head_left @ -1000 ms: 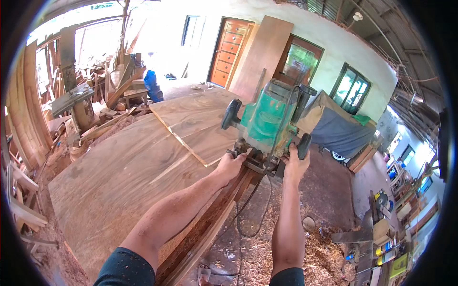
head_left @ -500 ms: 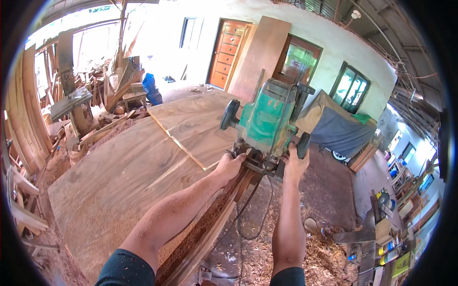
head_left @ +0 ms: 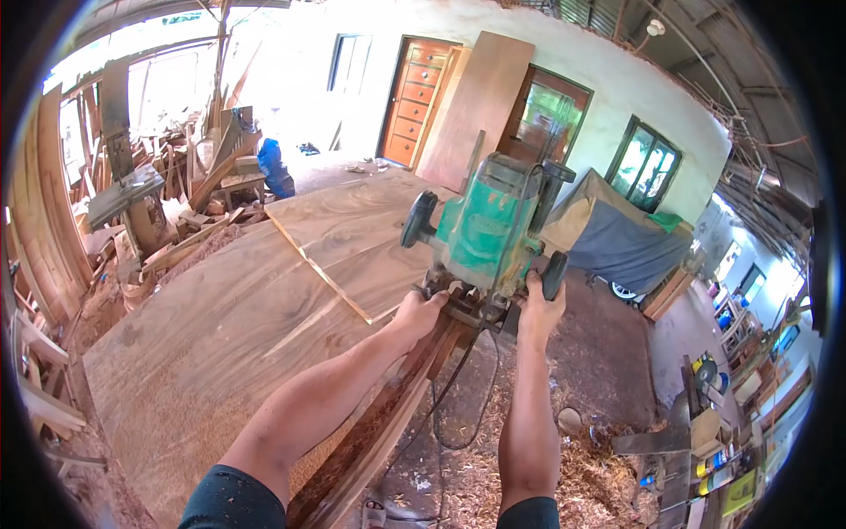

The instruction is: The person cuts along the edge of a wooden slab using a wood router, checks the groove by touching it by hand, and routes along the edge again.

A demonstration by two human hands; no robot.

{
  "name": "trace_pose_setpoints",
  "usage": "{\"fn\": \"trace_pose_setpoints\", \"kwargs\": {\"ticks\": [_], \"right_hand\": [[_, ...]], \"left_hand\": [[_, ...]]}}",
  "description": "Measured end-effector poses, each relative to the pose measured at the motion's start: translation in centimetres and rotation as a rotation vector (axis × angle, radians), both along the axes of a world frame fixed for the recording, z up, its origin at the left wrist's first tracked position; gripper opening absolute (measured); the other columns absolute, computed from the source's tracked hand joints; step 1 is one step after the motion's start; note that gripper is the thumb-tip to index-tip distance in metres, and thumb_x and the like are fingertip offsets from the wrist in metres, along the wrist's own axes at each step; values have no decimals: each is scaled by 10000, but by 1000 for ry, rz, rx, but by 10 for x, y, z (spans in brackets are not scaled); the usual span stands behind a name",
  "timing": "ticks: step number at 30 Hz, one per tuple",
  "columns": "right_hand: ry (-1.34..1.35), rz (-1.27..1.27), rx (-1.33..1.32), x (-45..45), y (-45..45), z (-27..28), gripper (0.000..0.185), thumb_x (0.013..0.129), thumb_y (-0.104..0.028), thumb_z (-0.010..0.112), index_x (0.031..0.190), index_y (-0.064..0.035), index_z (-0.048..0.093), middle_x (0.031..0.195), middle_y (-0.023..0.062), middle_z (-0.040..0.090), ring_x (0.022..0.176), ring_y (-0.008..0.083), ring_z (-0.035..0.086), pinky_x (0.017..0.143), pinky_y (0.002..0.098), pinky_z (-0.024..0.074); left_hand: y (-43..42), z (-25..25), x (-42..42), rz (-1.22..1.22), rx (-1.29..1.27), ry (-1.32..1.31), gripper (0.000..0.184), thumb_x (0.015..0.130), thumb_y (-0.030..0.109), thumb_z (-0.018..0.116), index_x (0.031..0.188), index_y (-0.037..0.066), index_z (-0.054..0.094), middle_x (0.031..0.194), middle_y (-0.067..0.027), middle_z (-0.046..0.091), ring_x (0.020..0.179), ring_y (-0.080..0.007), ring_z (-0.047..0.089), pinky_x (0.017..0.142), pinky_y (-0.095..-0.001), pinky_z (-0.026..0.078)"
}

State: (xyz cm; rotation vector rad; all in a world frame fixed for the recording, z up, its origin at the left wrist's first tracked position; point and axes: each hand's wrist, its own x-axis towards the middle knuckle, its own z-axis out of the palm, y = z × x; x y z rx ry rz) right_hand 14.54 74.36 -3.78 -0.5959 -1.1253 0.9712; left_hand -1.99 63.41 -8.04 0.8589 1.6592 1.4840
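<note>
1. Green router (head_left: 489, 225) is showing slightly lower and farther left than a second ago, resting on narrow timber (head_left: 374, 428).
2. My left hand (head_left: 417, 319) is pinching its base (head_left: 474, 309); my right hand (head_left: 540, 317) is gripping at its right handle (head_left: 554, 275).
3. I'd be keeping it flat, the cord (head_left: 456, 448) clear.

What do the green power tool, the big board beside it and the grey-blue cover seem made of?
Green power tool: hard plastic or painted metal, I can't tell which; the surface looks patchy and worn.
Big board: wood, apparently unvarnished, showing wavy grain.
Grey-blue cover: probably fabric, matte, draping loosely.
</note>
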Motion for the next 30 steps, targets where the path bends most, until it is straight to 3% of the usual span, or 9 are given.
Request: {"fn": "trace_pose_setpoints", "kwargs": {"ticks": [5,8,17,23,26,30], "right_hand": [[-17,-41,19,1,7,-4,229,846,-145,719,953,-7,570,744,24,569,558,91,528,468,271,463],[-95,-13,12,5,15,-10,248,880,-135,704,1027,-10,549,866,66,604,658,171,644,528,314,577],[-62,-11,35,2,10,-9,242,882,-126,697,1046,-17,556,885,49,598,691,146,628,531,301,566],[-38,35,0,1,7,-3,229,883,-124,691,1041,-15,567,874,41,591,686,131,615,534,285,552],[-47,29,-2,2,9,-4,211,881,-121,688,1023,-15,572,858,40,591,663,123,604,535,275,547],[-50,-9,-1,1,5,-2,203,874,-126,693,996,-16,573,825,34,585,626,114,584,523,276,531]], "left_hand": [[4,-2,1,-28,35,-71,461,996,369,583,1131,-67,641,1026,-131,691,923,-190,632,811,-378,489],[-1,6,2,-1,-5,-37,454,997,368,588,1100,-70,646,1013,-132,693,914,-190,640,801,-384,500],[9,-7,-3,25,-10,-1,463,997,378,596,1078,-75,641,994,-130,691,859,-191,646,751,-379,518],[6,-3,-2,-57,68,-215,476,997,401,596,1119,-58,625,983,-112,681,914,-181,620,801,-366,490],[9,-3,-1,9,25,-34,464,998,408,595,1113,-40,625,1002,-103,672,904,-161,613,778,-353,491],[7,-7,-8,-83,1,-34,458,995,408,600,1142,-25,620,1023,-84,663,937,-141,602,784,-324,484]]}}
